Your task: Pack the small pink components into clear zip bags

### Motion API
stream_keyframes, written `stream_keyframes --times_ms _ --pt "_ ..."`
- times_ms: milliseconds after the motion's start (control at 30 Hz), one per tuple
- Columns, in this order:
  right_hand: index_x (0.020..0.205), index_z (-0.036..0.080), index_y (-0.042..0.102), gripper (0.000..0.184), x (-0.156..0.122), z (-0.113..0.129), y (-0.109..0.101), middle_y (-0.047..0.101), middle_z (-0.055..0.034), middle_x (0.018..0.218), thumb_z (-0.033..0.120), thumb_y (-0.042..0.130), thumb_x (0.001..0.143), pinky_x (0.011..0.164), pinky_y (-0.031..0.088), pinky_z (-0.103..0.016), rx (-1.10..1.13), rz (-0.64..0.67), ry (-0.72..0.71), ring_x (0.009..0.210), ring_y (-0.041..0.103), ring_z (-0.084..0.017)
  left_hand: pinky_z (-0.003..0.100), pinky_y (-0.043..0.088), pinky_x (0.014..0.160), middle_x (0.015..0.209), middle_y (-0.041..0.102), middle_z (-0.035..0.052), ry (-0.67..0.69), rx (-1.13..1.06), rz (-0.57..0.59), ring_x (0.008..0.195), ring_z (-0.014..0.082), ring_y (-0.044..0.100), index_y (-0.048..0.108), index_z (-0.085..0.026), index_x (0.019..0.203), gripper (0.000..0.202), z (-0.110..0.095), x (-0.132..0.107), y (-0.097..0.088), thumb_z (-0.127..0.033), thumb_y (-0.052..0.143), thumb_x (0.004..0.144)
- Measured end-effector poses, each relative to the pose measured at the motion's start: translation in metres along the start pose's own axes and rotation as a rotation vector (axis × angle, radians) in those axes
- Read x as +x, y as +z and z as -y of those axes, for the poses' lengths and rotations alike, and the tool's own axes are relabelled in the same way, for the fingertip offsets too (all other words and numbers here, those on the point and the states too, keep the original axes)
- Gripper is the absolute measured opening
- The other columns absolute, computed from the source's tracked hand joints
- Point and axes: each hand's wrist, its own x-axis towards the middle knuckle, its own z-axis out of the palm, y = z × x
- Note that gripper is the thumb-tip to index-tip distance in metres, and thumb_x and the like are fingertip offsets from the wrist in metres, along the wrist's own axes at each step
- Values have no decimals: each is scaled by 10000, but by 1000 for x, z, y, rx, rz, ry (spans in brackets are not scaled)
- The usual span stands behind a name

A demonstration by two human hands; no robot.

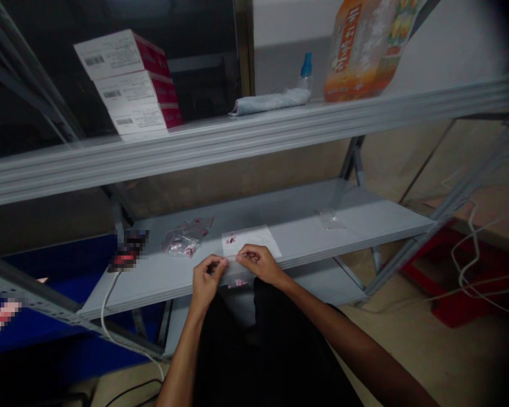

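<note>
My left hand (207, 278) and my right hand (258, 263) meet at the front edge of the grey metal shelf (305, 226). Both pinch the top of a small clear plastic bag (236, 277) with tiny pink pieces at its bottom. Just behind my hands lies a white paper sheet (251, 238) with a few pink pieces on it. To the left of the sheet sits a pile of small clear bags with pink contents (184, 239).
An empty clear bag (331, 220) lies to the right on the same shelf. A dark device (129, 249) with a white cable sits at the left. The upper shelf holds stacked white-and-red boxes (129, 85), a spray bottle (305, 72), an orange package (365, 48). Red stool at floor right (458, 282).
</note>
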Motion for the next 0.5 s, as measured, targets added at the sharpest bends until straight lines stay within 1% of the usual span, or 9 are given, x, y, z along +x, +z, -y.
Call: stream_keyframes --times_ms 100,200,300,367,500 --pt "822 153 676 275 0 2 -3 616 -20 747 407 608 903 586 370 -228 69 -3 -23 659 525 -125 252 437 696 794 684 38 6 -11 33 751 171 605 717 -160 873 230 -3 0 -1 -381 672 826" --pt "810 157 696 298 0 4 -4 645 -41 786 427 610 902 645 409 -248 59 40 -52 733 567 -147 259 447 725 854 709 57 16 4 61 800 184 621 728 -162 881 228 -4 1 -2 -376 686 811" --pt "827 157 718 330 0 4 -4 668 -48 786 461 610 896 611 415 -244 29 64 -29 691 568 -141 259 449 691 785 708 52 -4 0 26 740 180 617 725 -158 806 232 -2 1 -2 -388 700 791" --pt "857 155 728 356 -1 4 -4 681 -55 808 482 592 902 572 416 -236 46 68 -2 654 563 -132 256 451 672 740 697 43 -24 -19 -7 706 174 614 717 -155 783 242 -1 2 -2 -396 706 783" --pt "868 160 743 371 -3 5 -2 684 -59 812 486 571 916 544 417 -234 66 56 -6 612 557 -125 248 461 671 796 712 47 -13 -26 14 721 167 624 723 -153 841 244 -1 2 -3 -388 718 776"
